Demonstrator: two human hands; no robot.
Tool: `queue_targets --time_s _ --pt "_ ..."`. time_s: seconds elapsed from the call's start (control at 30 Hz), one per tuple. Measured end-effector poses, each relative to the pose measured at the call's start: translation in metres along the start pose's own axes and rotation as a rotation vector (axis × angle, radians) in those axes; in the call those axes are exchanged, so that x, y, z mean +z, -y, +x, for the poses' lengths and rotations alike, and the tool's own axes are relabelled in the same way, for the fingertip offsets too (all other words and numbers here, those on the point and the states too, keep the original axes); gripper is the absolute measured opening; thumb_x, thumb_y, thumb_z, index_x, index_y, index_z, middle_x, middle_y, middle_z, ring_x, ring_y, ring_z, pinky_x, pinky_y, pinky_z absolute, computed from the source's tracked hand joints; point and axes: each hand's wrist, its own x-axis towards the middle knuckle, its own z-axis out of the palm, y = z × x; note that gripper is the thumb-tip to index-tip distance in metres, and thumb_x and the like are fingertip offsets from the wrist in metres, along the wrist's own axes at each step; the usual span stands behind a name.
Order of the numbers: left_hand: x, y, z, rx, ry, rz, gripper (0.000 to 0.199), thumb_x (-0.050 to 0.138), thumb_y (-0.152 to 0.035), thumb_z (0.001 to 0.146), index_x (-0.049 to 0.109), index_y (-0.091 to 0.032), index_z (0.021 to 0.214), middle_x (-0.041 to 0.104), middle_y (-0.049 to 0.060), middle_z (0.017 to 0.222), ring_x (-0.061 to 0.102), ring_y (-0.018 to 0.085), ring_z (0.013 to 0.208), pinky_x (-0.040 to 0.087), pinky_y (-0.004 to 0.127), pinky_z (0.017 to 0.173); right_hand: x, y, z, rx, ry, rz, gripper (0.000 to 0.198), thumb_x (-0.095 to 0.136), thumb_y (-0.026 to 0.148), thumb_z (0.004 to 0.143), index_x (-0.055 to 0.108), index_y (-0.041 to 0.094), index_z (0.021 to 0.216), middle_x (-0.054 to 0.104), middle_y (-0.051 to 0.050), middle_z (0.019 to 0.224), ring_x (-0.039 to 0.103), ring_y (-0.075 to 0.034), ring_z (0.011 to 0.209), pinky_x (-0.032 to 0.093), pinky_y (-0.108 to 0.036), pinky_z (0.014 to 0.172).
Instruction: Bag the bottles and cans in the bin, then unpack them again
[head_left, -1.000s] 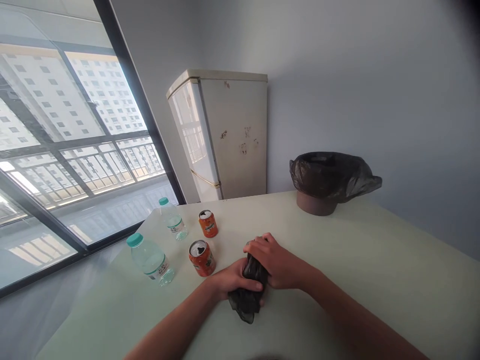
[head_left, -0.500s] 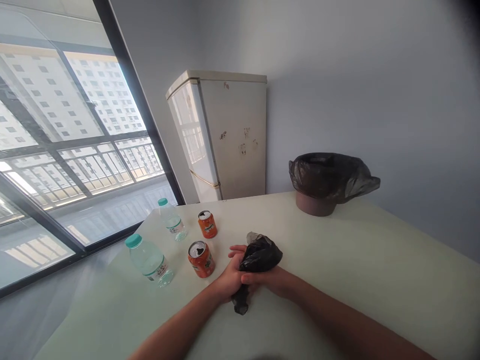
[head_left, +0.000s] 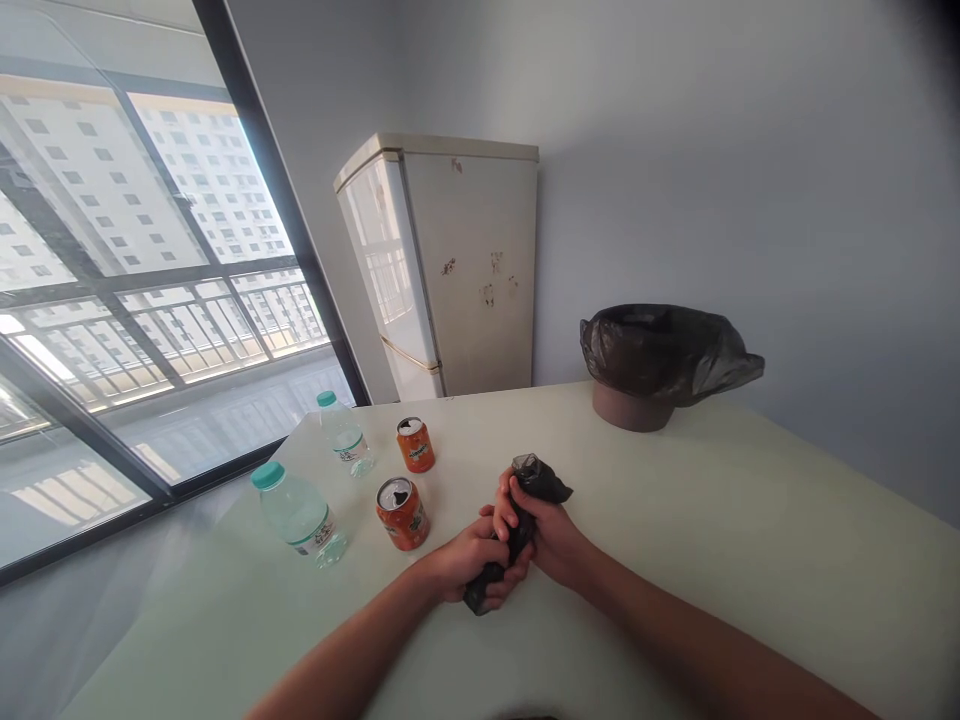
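A crumpled black plastic bag (head_left: 546, 482) is bunched between both hands over the table. My left hand (head_left: 471, 558) is closed around its lower part, with the dark end sticking out below the fingers. Higher up, my right hand (head_left: 546, 528) wraps the bag, and its loose top pokes out past the thumb. The middle of the bag is hidden by fingers. Left of my hands stand two opened orange cans, the nearer can (head_left: 403, 515) and the farther can (head_left: 415, 446).
Two clear bottles with green caps, a near bottle (head_left: 298, 515) and a far bottle (head_left: 345, 436), stand at the table's left. A brown bin (head_left: 631, 408) lined with a black bag (head_left: 660, 350) sits at the back right. Behind the table (head_left: 712, 560) is a fridge (head_left: 480, 280).
My right hand has shifted up and now wraps the bag's upper part. My left fingers have closed around its lower part. The bag looks narrower and more squeezed together.
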Motion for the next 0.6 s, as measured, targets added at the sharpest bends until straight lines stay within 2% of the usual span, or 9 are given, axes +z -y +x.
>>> queue_targets --time_s 0.07,0.13,0.3,0.43,0.53,0.6 --pt "0.0 -0.001 0.0 -0.053 -0.014 0.005 0.019 0.055 -0.016 0.069 0.054 -0.017 0.088 0.053 -0.002 0.067 0.035 0.006 0.043 0.028 0.019 0.038 0.0 0.002 0.002 -0.019 -0.019 0.05 0.025 0.068 0.043 0.098 0.058 0.022 0.089 0.047 0.008 0.063 0.046 -0.008 0.052 0.048 -0.028 0.074" --pt "-0.001 -0.001 0.0 -0.054 -0.002 0.015 0.016 0.055 -0.018 0.07 0.053 -0.018 0.086 0.049 -0.003 0.064 0.032 0.006 0.044 0.024 0.017 0.038 -0.002 0.005 0.003 -0.031 -0.025 0.102 0.022 0.071 0.039 0.096 0.057 0.023 0.091 0.042 0.009 0.062 0.036 -0.006 0.048 0.044 -0.026 0.064" --pt "-0.004 0.003 0.003 -0.09 0.049 -0.006 0.009 0.055 -0.018 0.068 0.051 -0.018 0.076 0.032 -0.008 0.055 0.024 0.006 0.045 0.018 0.018 0.038 -0.003 0.008 0.002 -0.045 -0.045 0.179 0.042 0.076 0.038 0.092 0.045 0.02 0.072 0.031 0.01 0.056 0.021 -0.007 0.048 0.029 -0.023 0.05" --pt "-0.002 0.002 0.005 -0.121 0.011 0.032 0.008 0.054 -0.018 0.064 0.048 -0.018 0.07 0.034 -0.007 0.053 0.024 0.006 0.045 0.018 0.018 0.039 -0.005 0.01 0.003 0.002 -0.114 0.178 0.054 0.079 0.048 0.088 0.039 0.02 0.065 0.026 0.011 0.049 0.014 -0.007 0.045 0.021 -0.024 0.046" --pt "-0.001 0.001 0.005 -0.141 0.001 0.044 0.009 0.055 -0.019 0.062 0.048 -0.019 0.068 0.033 -0.007 0.052 0.024 0.005 0.045 0.018 0.018 0.04 -0.007 0.011 0.004 0.039 -0.171 0.173 0.058 0.073 0.058 0.089 0.038 0.021 0.063 0.023 0.011 0.046 0.011 -0.007 0.043 0.017 -0.025 0.044" --pt "-0.001 0.003 0.005 -0.122 0.01 0.047 0.01 0.055 -0.019 0.062 0.046 -0.019 0.066 0.033 -0.007 0.052 0.025 0.006 0.044 0.017 0.019 0.04 -0.006 0.011 0.005 0.059 -0.215 0.165 0.062 0.071 0.057 0.09 0.031 0.021 0.06 0.019 0.011 0.045 0.01 -0.006 0.043 0.016 -0.026 0.043"
